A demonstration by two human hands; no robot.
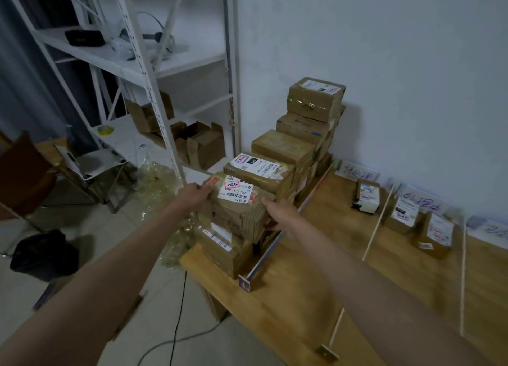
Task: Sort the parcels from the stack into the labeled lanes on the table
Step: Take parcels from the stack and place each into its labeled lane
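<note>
Two hands grasp one cardboard parcel (236,203) atop the near end of the stack (288,156) at the table's (316,297) left edge: left hand (193,194) curled over its left side, right hand (280,213) gripping its right end. Its white label reads "070-070-A80", with red-outlined handwriting too blurred to read. Three parcels sit in roped lanes.

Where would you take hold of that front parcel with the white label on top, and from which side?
By its two short ends, one hand from each side. The front parcel lies flat on another box at the near end of the stack, label up, ends exposed. The left hand grips the left end, the right hand the right, fingers curling under. Its width probably suits two hands.
</note>
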